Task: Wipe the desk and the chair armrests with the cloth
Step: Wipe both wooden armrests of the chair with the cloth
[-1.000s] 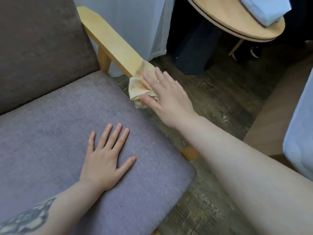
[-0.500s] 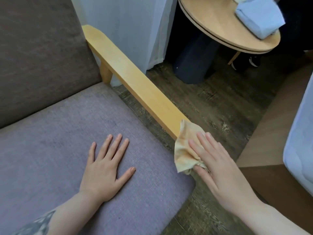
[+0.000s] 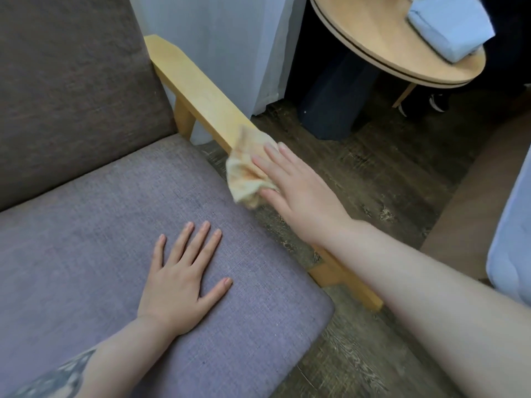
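Observation:
A pale yellow cloth [image 3: 245,170] lies crumpled on the middle of the chair's right wooden armrest [image 3: 195,90]. My right hand [image 3: 298,191] presses flat on the cloth, thumb tucked under its lower edge. The armrest's near part is hidden beneath my hand and forearm. My left hand [image 3: 181,282] rests flat with fingers spread on the purple-grey seat cushion [image 3: 86,239], holding nothing. The round wooden table [image 3: 382,44] stands at the top right.
A light blue tissue box [image 3: 449,30] sits on the round table. A white curtain [image 3: 230,47] hangs behind the armrest, a dark bin [image 3: 333,104] stands under the table, and a white-blue bed edge [image 3: 514,242] is at the right. Dark wood floor lies between.
My right hand slid the cloth from the middle of the armrest down to its near end, then back up toward the middle. My left hand stayed on the cushion.

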Motion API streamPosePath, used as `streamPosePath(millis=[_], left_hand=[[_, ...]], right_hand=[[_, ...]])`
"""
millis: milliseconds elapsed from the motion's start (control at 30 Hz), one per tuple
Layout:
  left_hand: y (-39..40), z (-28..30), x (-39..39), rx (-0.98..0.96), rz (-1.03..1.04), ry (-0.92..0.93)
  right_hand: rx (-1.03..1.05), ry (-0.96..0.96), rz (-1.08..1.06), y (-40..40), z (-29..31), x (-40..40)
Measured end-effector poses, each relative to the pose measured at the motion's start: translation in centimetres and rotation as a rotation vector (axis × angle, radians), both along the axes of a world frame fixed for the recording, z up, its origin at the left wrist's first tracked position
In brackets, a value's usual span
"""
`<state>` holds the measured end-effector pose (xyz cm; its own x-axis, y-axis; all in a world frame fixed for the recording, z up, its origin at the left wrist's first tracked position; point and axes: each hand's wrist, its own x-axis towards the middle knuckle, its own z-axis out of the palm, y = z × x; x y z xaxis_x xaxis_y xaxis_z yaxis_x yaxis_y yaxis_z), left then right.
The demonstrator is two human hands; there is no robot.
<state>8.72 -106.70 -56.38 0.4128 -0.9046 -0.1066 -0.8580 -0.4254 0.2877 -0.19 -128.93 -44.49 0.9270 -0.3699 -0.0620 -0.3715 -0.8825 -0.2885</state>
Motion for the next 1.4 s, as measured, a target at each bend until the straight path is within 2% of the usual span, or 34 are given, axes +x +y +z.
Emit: streamPosePath(millis=[167, 267, 367, 500, 600, 733, 800, 900, 1000, 1100, 1200, 1400], left_hand=[[0.0, 0.4, 0.0, -0.004, 0.008, 0.026], [0.1, 0.4, 0.0, -0.018, 0.014, 0.057], [0.0, 0.4, 0.1, -0.041, 0.014, 0.094], [-0.1, 0.3, 0.2, -0.064, 0.003, 0.101], [-0.1, 0.0, 0.3, -0.071, 0.008, 0.092], [0.0, -0.3, 0.3, -0.064, 0.017, 0.076], [0.0, -0.3, 0.2, -0.069, 0.023, 0.069], [0.0, -0.2, 0.2, -0.052, 0.017, 0.074], [0.0, 0.2, 0.1, -0.047, 0.025, 0.087], [0.0, 0.3, 0.1, -0.055, 0.029, 0.082], [0.0, 0.3, 0.1, -0.044, 0.022, 0.078], [-0.1, 0.1, 0.0, -0.035, 0.024, 0.05]], right_hand=[[0.057, 0.033, -0.069, 3.1, 0.6, -12.9], [0.087, 0.065, -0.061, 3.4, 0.9, -14.3], [0.07, 0.042, -0.011, 1.7, 0.8, -8.6], [-0.02, -0.019, -0.002, -1.1, -0.4, 6.1], [-0.087, 0.029, 0.015, -2.8, -1.2, 16.8], [-0.05, 0.058, 0.026, -3.6, -1.3, 22.5], [-0.041, 0.004, 0.062, -3.3, -0.9, 20.1], [-0.01, -0.045, 0.127, -2.0, -0.5, 9.3], [0.044, 0.009, 0.105, 0.4, 0.5, -3.6], [0.04, 0.076, 0.084, 1.0, 1.0, -7.8], [0.046, 0.044, 0.056, 0.4, 0.8, -2.7], [-0.094, 0.02, -0.059, -1.4, -1.1, 13.4]])
